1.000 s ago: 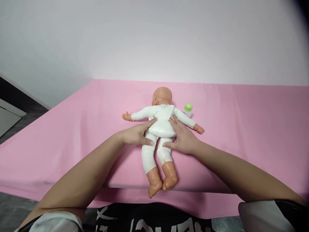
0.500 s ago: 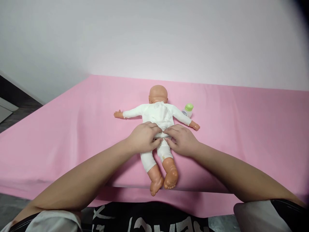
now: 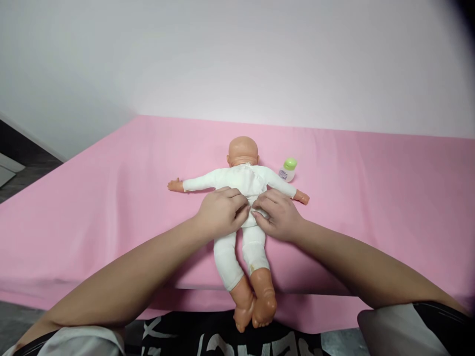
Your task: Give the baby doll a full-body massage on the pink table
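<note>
A baby doll (image 3: 247,179) with a white cloth body and bare plastic head, hands and feet lies face down, arms spread wide and head pointing away from me. Across the left side of its lower back rests my left hand (image 3: 221,211), its thumb and curled fingers closed on the cloth. My right hand (image 3: 279,213) mirrors it on the right side, thumb and forefinger also pinching at the cloth near the middle of the back. My fingers partly hide the doll's waist. Its feet (image 3: 264,299) hang past the front edge of the bed.
A small clear bottle with a green cap (image 3: 288,170) stands just beyond the doll's right-side arm. Pink cloth (image 3: 111,198) covers the bed. A pale wall (image 3: 237,59) rises behind it, and the bed's front edge runs close to my body.
The doll has slid toward me, its feet now farther over the front edge and its head lower in view. My hands have stayed nearly in place, now higher on its back.
</note>
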The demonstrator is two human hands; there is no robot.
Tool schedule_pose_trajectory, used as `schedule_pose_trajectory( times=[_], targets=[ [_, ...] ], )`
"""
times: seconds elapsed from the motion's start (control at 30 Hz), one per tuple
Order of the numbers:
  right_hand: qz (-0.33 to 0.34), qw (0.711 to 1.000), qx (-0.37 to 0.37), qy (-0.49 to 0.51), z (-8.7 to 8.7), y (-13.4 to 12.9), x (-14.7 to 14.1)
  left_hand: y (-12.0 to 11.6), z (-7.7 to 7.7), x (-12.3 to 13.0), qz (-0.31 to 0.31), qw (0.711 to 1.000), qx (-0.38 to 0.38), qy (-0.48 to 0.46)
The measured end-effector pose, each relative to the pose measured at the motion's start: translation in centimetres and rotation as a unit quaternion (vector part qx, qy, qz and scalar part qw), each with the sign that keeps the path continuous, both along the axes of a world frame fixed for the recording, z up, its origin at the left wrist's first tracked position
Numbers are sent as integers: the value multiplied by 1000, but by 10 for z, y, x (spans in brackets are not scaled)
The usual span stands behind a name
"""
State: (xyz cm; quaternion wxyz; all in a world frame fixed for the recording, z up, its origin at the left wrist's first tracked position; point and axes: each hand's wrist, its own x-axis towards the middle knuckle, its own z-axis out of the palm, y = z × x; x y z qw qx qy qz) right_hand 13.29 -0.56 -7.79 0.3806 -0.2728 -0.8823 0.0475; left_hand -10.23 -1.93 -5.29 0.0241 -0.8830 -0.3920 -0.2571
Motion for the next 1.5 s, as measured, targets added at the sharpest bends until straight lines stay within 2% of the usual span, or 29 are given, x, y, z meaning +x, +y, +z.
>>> schedule_pose_trajectory(
  times=[0.1,0.2,0.3,0.37,0.47,0.53,0.6,0.7,0.77,0.87,0.93,1.0,1.07,1.13,1.23,1.37,1.5],
  targets=[
    [0,993,-102,-50,1,4,-1,3,-2,1,-8,998,-64,15],
    [-18,987,-139,-77,5,2,1,3,0,-1,-42,994,-96,-22],
    [-45,986,-124,-100,7,-4,2,1,2,-4,-69,990,-96,-71],
    [-64,989,-84,-108,5,-7,2,0,2,-5,-59,993,-44,-92],
    [-78,993,10,-85,1,-8,-1,0,1,-4,-26,995,59,-75],
    [-75,995,41,-60,-1,-7,-3,1,0,-2,-18,997,60,-36],
    [-66,996,17,-61,-1,-6,-3,2,-1,1,-14,1000,8,-4],
    [-60,990,-71,-104,2,-1,-2,5,-2,4,-10,998,-66,6],
    [-66,984,-116,-122,5,2,0,7,-4,4,-14,996,-84,-6],
    [-76,980,-142,-116,7,7,3,8,-7,3,-34,995,-84,-30],
    [-83,980,-143,-107,5,9,4,9,-9,1,-42,996,-63,-52],
    [-92,984,-123,-94,0,9,4,8,-11,0,-30,997,-8,-75],
    [-99,990,-73,-74,-6,9,2,8,-11,-2,-3,994,63,-89],
    [-101,994,-12,-45,-11,8,0,9,-11,-2,15,991,102,-81],
    [-94,995,11,-33,-15,9,-2,10,-10,-1,21,998,45,-35],
    [-73,993,-54,-75,-15,12,-2,11,-9,3,40,998,-53,-3],
    [-83,993,-40,-68,-14,11,-1,8,-9,4,45,998,-35,-2]
  ],
)
